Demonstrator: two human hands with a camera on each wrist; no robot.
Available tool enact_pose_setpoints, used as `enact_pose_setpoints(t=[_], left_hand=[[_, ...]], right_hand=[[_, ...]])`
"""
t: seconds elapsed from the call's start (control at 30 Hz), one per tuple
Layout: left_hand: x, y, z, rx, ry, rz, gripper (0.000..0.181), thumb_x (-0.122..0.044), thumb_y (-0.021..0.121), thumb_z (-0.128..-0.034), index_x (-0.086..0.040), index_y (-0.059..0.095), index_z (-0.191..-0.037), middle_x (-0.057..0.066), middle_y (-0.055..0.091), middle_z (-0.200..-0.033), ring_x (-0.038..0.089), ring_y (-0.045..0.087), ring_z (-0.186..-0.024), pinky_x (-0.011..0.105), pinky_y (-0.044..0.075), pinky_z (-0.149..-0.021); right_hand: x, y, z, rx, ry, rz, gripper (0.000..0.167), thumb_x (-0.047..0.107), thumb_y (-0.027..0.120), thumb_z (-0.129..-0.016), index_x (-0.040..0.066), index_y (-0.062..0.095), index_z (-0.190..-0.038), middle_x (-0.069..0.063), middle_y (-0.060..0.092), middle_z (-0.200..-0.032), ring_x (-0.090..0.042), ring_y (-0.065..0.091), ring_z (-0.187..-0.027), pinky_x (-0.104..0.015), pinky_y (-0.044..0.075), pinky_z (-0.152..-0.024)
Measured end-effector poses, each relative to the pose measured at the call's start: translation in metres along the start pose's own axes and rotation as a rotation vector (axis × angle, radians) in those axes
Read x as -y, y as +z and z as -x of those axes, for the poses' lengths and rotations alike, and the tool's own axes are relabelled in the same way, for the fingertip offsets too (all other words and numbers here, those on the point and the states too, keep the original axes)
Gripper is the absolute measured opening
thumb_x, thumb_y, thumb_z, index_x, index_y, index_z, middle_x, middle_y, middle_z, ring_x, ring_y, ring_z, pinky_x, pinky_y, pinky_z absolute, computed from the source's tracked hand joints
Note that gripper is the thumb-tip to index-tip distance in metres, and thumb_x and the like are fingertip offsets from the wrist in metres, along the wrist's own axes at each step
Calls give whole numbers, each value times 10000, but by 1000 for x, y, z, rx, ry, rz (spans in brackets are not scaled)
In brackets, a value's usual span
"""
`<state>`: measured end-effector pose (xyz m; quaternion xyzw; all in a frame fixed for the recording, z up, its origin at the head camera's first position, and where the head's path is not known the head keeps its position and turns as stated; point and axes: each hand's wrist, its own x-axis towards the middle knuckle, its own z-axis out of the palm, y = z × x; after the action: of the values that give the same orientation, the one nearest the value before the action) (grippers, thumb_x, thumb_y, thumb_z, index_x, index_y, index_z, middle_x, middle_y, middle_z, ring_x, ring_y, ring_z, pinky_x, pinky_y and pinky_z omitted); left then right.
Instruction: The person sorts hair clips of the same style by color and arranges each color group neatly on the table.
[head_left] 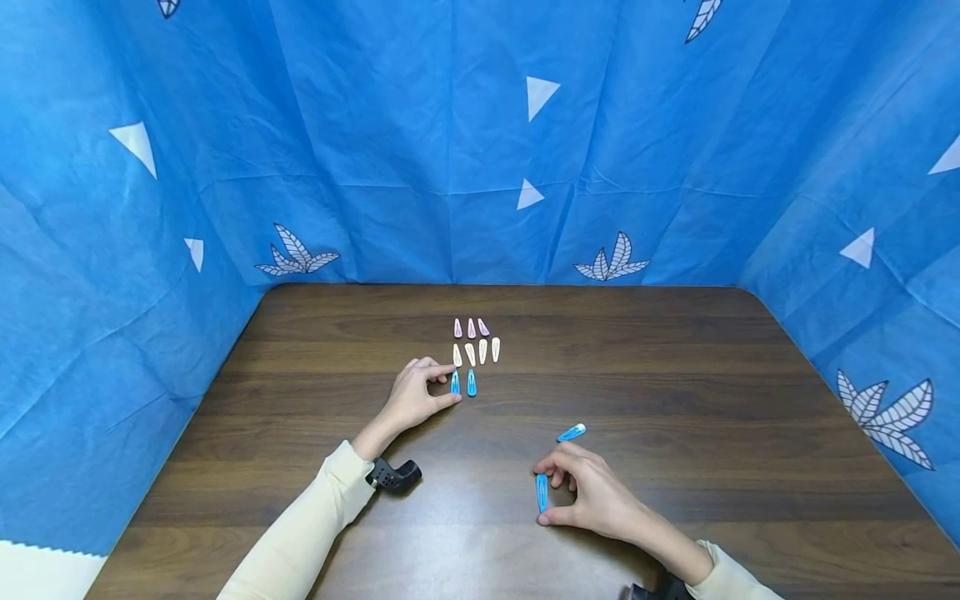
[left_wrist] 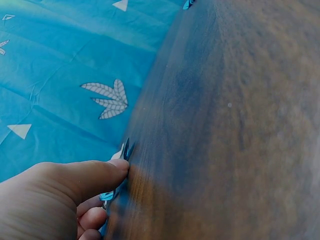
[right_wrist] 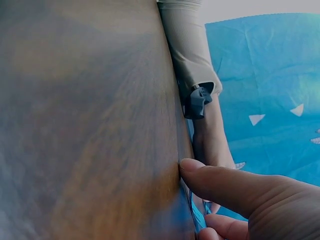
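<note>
With thumb and forefinger my left hand [head_left: 415, 395] pinches the two ends of a blue hair clip [head_left: 455, 383] lying on the table. Just right of it lies another blue hair clip [head_left: 472, 382]. Closer to me, my right hand [head_left: 592, 495] holds a third blue hair clip [head_left: 542, 492] lengthwise between thumb and fingertips, low over the wood; contact with the table cannot be judged. Beyond that hand's knuckles is one more blue hair clip [head_left: 572, 432], lying at a slant. In the right wrist view the thumb partly covers the held clip [right_wrist: 198, 216].
Behind the left hand's clip runs a row of several cream hair clips [head_left: 483, 351]. Farther back sit three pink hair clips [head_left: 471, 327]. A blue patterned cloth [head_left: 450, 150] surrounds the brown wooden table [head_left: 712, 375] at the back and sides.
</note>
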<state>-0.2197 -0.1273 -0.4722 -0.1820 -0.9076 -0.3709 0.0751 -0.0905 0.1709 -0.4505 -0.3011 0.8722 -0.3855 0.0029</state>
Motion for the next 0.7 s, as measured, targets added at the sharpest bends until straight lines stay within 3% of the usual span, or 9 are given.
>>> enact_pose_setpoints(t=[0.53, 0.7], left_hand=[[-1, -1, 0, -3, 4, 1, 481, -211, 854, -717, -60, 722, -1153, -10, 604, -843, 175, 520, -862, 357, 401, -813], [-1, -1, 0, -4, 11, 0, 481, -208, 856, -715, -59, 722, -1152, -14, 603, -840, 171, 522, -857, 351, 406, -806]], right_hand=[[-2, 3, 0, -37, -14, 17, 430, 229, 908, -647, 144, 696, -1012, 86, 560, -838, -16, 508, -730, -165, 442, -613], [-3, 2, 0, -43, 25, -10, 427, 207, 902, -660, 145, 694, -1028, 88, 576, -854, -17, 529, -717, -178, 462, -617]])
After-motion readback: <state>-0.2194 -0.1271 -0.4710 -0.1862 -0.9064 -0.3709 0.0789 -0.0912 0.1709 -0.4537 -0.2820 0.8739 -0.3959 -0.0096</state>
